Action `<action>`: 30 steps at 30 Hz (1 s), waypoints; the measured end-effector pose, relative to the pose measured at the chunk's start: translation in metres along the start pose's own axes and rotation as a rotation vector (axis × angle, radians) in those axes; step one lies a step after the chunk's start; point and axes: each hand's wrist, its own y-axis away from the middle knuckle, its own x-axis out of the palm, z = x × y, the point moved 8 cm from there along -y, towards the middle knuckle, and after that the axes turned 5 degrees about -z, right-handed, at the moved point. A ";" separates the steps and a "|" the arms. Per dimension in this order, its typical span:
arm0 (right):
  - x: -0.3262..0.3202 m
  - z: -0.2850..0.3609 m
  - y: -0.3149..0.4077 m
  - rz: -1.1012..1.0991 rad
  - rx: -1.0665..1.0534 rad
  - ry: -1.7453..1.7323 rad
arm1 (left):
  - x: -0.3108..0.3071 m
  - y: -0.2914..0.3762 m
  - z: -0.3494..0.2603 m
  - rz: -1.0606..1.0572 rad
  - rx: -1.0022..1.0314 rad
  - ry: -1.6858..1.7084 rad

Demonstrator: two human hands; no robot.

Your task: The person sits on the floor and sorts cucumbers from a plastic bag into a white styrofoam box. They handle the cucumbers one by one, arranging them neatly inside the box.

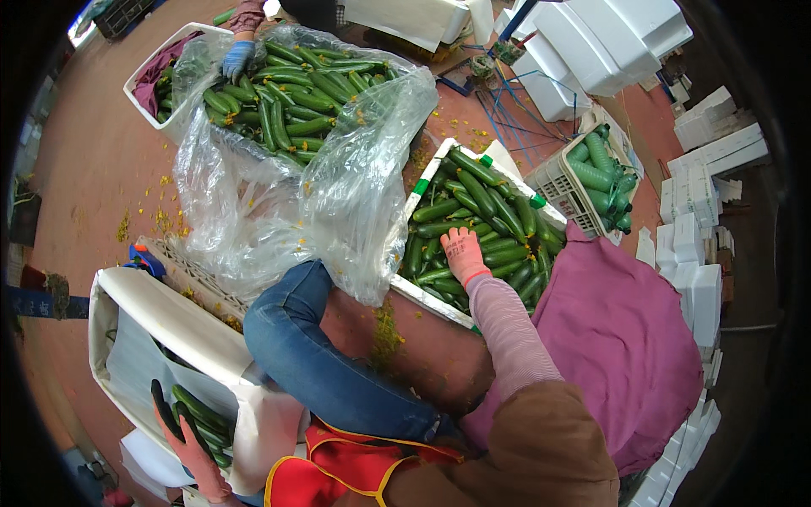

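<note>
My right hand (464, 252), in a pink glove bearing writing, lies on the cucumbers (491, 196) in a white foam box (427, 296) with green tape on its rim. Its fingertips point away from me; whether they grip a cucumber is hidden. At the lower left, my left hand (190, 447), in a pink glove with dark fingers, is spread at a white box (168, 314) lined with pale sheeting (142, 361). Beside its fingers lie several cucumbers (201, 412) inside that box. I see nothing between the left fingers.
Clear plastic sheeting (298, 209) drapes around a large cucumber heap (304, 95), where another person's blue-gloved hand (238, 60) reaches in. A purple cloth (624, 355) spreads at my right. Beyond the foam box stands a crate (564, 184) of green ribbed rolls (599, 168). White foam boxes (608, 44) are stacked behind.
</note>
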 end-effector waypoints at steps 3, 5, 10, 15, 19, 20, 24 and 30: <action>-0.013 -0.001 -0.011 -0.006 -0.089 0.034 | 0.042 0.016 -0.033 -0.026 -0.063 -0.041; -0.050 -0.009 -0.004 0.037 -0.148 -0.025 | 0.088 0.036 -0.059 0.098 -0.036 0.041; -0.240 -0.027 0.078 -0.669 -0.136 -0.712 | 0.307 0.096 -0.076 0.834 -0.762 0.944; -0.177 -0.041 0.036 -0.399 0.116 -0.246 | 0.374 0.087 -0.065 0.655 -0.962 0.999; -0.058 -0.121 -0.046 -0.143 0.436 0.067 | 0.332 0.071 -0.075 0.702 -0.855 0.898; -0.050 -0.133 -0.055 -0.157 0.479 -0.137 | 0.320 0.069 -0.078 0.694 -0.807 0.843; -0.104 -0.100 -0.010 -0.197 0.560 -1.179 | 0.314 0.083 -0.088 0.736 -0.784 0.851; -0.294 0.039 0.107 -0.252 -0.097 -1.428 | 0.304 0.090 -0.088 0.718 -0.667 0.902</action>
